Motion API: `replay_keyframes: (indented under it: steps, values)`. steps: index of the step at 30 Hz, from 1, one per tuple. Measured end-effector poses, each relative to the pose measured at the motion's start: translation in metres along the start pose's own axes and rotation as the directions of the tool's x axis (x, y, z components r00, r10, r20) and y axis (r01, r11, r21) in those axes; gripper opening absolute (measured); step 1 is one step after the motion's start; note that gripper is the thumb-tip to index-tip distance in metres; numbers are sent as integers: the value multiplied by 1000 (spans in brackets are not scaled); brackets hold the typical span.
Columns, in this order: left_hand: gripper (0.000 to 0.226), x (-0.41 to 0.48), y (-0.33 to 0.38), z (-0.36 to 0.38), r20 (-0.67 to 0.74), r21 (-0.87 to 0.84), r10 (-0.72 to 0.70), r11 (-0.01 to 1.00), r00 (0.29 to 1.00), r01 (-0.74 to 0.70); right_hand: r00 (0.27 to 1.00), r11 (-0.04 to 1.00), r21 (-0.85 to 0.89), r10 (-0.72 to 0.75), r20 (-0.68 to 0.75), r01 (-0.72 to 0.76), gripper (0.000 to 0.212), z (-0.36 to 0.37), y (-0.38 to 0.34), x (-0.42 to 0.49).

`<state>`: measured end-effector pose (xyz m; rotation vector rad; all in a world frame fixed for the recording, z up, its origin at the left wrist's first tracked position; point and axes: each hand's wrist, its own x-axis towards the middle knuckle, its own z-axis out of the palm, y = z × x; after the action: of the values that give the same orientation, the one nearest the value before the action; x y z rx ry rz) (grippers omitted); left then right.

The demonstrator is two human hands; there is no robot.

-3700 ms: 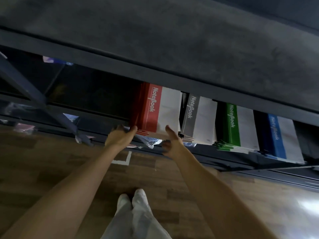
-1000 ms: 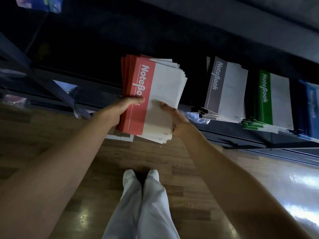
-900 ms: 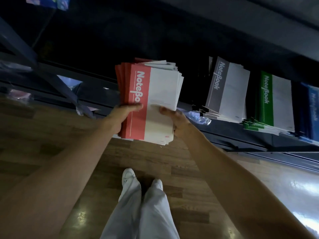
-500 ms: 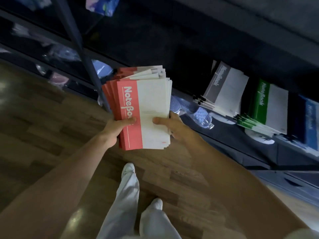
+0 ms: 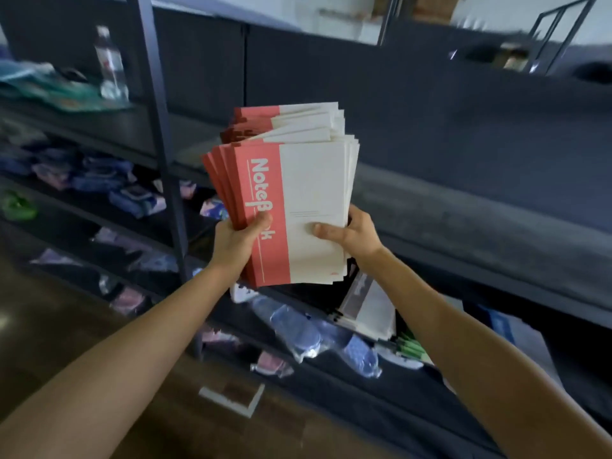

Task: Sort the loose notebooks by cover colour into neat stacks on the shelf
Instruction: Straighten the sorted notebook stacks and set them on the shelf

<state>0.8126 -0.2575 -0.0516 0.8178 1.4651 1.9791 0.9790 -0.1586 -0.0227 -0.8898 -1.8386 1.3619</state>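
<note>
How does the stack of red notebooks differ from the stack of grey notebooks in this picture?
Colour: the red notebooks have a red cover band, the grey notebooks a grey one.
Support: the left hand and right hand hold the red notebooks up; the grey notebooks lie on a lower shelf.
View: the red notebooks are in front, fanned out; the grey notebooks are partly hidden behind them.
Both have mostly white covers.

The red-and-white notebooks (image 5: pixel 308 180) made a fanned, uneven stack, held upright before the shelf (image 5: pixel 496 210), lower corners clasped in my left grip (image 5: pixel 236 241) and right grip (image 5: pixel 356 231). Below, grey notebooks (image 5: pixel 367 303) and green notebooks (image 5: pixel 412 347) lay stacked on its lower level.
</note>
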Motion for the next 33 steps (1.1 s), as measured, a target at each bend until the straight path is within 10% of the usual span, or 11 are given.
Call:
replay_keyframes:
  steps: [20,33]
  values:
    - [21,264,5,76,432,15,83,995,898,-99,969,983,153,-59,-238,98,82,-22,-14,202]
    - [71,297,-36,67,542,45,39,996,839,-75,968,986,153,-27,-251,67,72,-16,19,241]
